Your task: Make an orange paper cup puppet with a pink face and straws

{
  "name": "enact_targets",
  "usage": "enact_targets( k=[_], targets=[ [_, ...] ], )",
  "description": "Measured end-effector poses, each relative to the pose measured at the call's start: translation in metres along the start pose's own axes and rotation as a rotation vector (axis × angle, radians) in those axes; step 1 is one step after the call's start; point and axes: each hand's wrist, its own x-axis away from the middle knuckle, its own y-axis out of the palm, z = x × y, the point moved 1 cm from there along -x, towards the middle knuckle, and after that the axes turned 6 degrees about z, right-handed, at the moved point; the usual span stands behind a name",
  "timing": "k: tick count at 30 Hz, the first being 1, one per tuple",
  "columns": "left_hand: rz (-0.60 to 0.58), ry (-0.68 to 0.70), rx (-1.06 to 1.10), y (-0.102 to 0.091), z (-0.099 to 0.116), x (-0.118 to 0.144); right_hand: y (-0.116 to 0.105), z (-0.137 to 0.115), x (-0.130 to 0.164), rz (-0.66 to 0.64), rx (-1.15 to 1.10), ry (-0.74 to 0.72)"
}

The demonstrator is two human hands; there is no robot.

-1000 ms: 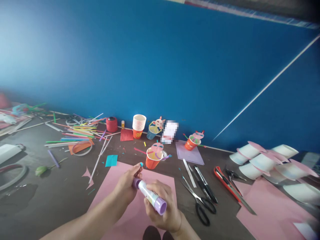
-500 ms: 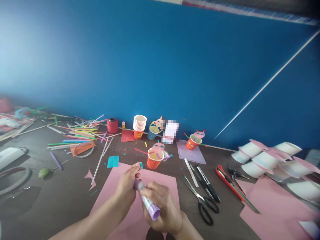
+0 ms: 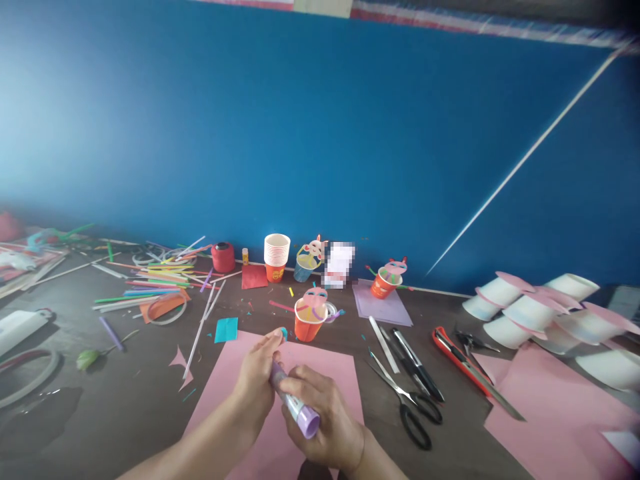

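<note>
Both hands have drawn closer together over the last second, and the glue stick (image 3: 294,403) has tilted steeper, its purple base now pointing down toward the camera. The right hand (image 3: 320,417) is wrapped around the tube's barrel, while the left hand (image 3: 257,377) pinches at its upper end, where a small teal scrap (image 3: 283,332) shows at the fingertips — whether that is a cap or a bit of paper is too blurred to tell. By the look of it the gluing is only beginning: the pink sheet (image 3: 235,393) under the hands lies flat and bare, with nothing stuck to it yet. Just beyond stands an orange paper cup (image 3: 306,323) already dressed with a pink paper face and curly strips — a finished piece, it seems. Glossy black-handled scissors (image 3: 407,403) and an orange utility knife (image 3: 467,370) lie to the right on the dark matte table (image 3: 100,400); thin plastic straws (image 3: 155,277) are scattered at left.
</note>
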Motion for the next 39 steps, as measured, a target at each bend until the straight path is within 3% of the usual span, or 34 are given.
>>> enact_targets(
  k=[7, 10, 14, 17, 20, 24, 29, 33, 39],
  targets=[
    [0.078, -0.038, 0.119, -0.008, 0.005, -0.014, 0.0, 0.01, 0.001, -0.033, 0.004, 0.049],
    [0.17, -0.038, 0.171, -0.016, 0.022, -0.027, -0.002, 0.019, 0.004, -0.099, 0.171, 0.052],
    [0.138, -0.097, 0.203, -0.017, 0.037, -0.035, -0.002, 0.028, 0.006, -0.226, 0.45, 0.199],
    [0.111, -0.14, 0.18, -0.015, 0.035, -0.036, -0.002, 0.026, 0.004, -0.298, 0.507, 0.237],
    [0.024, -0.16, 0.144, -0.014, 0.031, -0.038, -0.009, 0.02, -0.003, -0.246, 0.454, 0.232],
    [-0.143, -0.197, 0.059, -0.012, 0.035, -0.04, -0.029, 0.011, -0.026, 0.007, 0.397, 0.237],
    [-0.311, -0.177, 0.164, -0.004, 0.039, -0.037, -0.049, 0.009, -0.064, 0.161, 0.385, 0.15],
    [-0.439, -0.199, 0.221, -0.003, 0.036, -0.035, -0.046, 0.01, -0.088, 0.116, 0.345, 0.124],
    [-0.474, -0.268, 0.254, -0.004, 0.038, -0.033, -0.037, 0.013, -0.102, 0.011, 0.267, 0.189]
  ],
)
